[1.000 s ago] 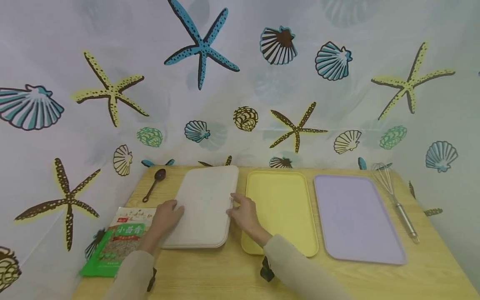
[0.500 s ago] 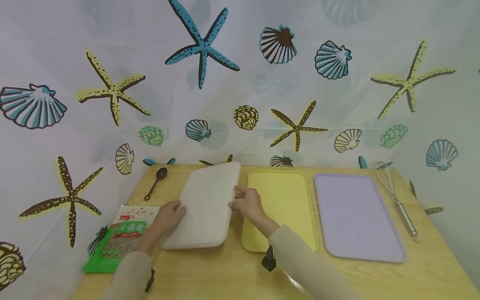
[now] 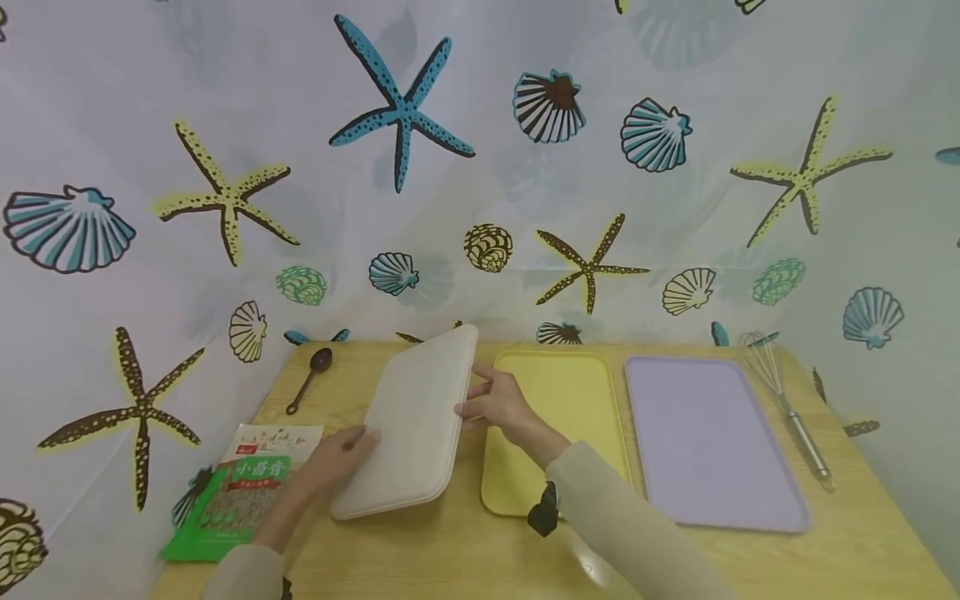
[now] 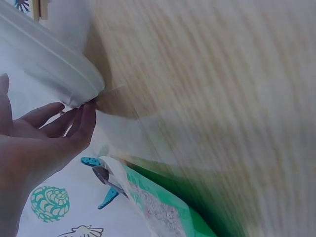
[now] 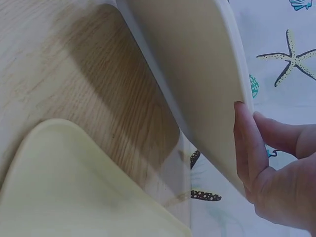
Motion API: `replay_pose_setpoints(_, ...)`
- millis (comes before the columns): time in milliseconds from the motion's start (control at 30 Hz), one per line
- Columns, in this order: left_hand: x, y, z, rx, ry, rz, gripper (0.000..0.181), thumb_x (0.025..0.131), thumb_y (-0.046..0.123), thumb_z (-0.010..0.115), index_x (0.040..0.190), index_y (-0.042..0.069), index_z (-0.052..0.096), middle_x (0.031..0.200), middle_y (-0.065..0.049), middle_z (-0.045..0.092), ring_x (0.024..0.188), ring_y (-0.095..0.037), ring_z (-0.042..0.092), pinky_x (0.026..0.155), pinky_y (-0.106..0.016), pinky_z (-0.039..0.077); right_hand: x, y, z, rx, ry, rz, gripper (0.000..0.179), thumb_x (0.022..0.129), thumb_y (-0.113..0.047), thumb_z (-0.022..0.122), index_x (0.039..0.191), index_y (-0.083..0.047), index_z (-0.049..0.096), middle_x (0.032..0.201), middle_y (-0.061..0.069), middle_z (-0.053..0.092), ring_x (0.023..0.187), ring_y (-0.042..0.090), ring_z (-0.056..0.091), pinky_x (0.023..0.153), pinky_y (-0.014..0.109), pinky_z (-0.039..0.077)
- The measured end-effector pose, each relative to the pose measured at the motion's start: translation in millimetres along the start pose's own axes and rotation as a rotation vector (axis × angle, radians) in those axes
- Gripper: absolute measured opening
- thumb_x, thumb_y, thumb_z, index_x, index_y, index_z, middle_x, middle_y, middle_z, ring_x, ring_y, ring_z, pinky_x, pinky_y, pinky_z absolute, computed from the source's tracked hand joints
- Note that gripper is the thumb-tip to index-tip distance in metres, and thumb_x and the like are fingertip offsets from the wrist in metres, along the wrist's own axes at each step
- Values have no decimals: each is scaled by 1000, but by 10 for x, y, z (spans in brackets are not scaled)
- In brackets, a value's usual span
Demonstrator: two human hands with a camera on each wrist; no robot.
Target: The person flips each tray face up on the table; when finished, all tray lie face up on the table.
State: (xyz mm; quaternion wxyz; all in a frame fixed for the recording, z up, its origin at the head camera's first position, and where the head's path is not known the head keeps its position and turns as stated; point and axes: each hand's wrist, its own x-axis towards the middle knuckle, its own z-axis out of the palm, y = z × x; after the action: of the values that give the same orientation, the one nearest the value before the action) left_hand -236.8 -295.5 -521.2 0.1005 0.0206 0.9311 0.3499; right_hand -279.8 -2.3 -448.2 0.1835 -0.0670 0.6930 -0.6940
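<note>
In the head view a white rectangular tray [image 3: 422, 417] is tilted, its right side raised off the wooden table and its left side low. My right hand [image 3: 508, 407] pinches the raised right edge, the thumb on one face and the fingers [image 5: 247, 148] on the underside, as the right wrist view shows. At the lower left edge my left hand [image 3: 337, 458] holds the tray. The left wrist view has its curled fingers [image 4: 85, 123] right at the tray's rim, close to the tabletop. Part of the left hand's grip is hidden.
A yellow tray [image 3: 555, 433] lies just right of the white one, then a lilac tray [image 3: 712, 442] and a whisk [image 3: 802, 429]. To the left are a dark spoon [image 3: 307, 383] and a green-and-white food packet [image 3: 243, 492]. A patterned curtain [image 3: 450, 200] hangs behind the table.
The white tray's right side has risen, tilting it steeply towards the left. My right hand has lifted with that edge; my left hand has stayed at the left edge.
</note>
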Motion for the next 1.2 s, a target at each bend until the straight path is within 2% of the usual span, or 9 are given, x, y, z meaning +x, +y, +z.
replay_pose_setpoints(233,-249,6,56,13,-58,21,83,97,55,43,144,-12,31,147,-32,32,135,-50,29,111,-59,26,21,-59,-1,-11,-6,5,81,79,13,70,148,3,28,109,26,57,70,25,70,63,35,60)
replay_pose_setpoints(400,-431,44,95,-12,-100,40,85,93,49,58,144,-12,29,148,-33,27,137,-50,23,112,-60,22,14,-108,-18,-21,-2,6,82,79,11,72,149,2,29,108,23,57,72,24,69,65,38,60)
replay_pose_setpoints(567,-586,124,109,2,-92,82,94,83,44,73,144,-12,29,148,-36,26,136,-53,23,111,-61,23,21,-120,-21,-27,-11,3,83,79,10,72,149,1,29,109,23,57,73,25,69,65,38,60)
replay_pose_setpoints(700,-632,161,120,25,-64,133,99,77,40,80,143,-14,30,145,-38,29,133,-55,27,108,-63,26,34,-133,-12,-27,-11,-1,83,79,9,72,149,0,29,110,24,56,74,25,69,65,38,60)
replay_pose_setpoints(833,-651,170,161,79,-50,163,98,76,39,80,142,-15,31,143,-38,32,131,-54,30,108,-61,29,27,-153,-1,-19,-7,5,82,79,9,72,149,-2,31,109,23,56,73,24,69,65,38,60)
replay_pose_setpoints(1000,-703,235,163,79,-64,139,97,77,37,79,142,-15,30,142,-37,36,130,-53,34,106,-60,32,6,-231,27,2,-24,16,82,80,9,72,150,-4,30,110,23,57,72,24,69,70,41,59)
replay_pose_setpoints(1200,-754,364,163,33,-73,84,91,78,29,78,142,-14,31,140,-36,39,127,-51,41,104,-58,36,-5,-345,64,15,-41,-1,79,81,9,71,149,-6,33,109,23,60,73,25,70,67,40,60)
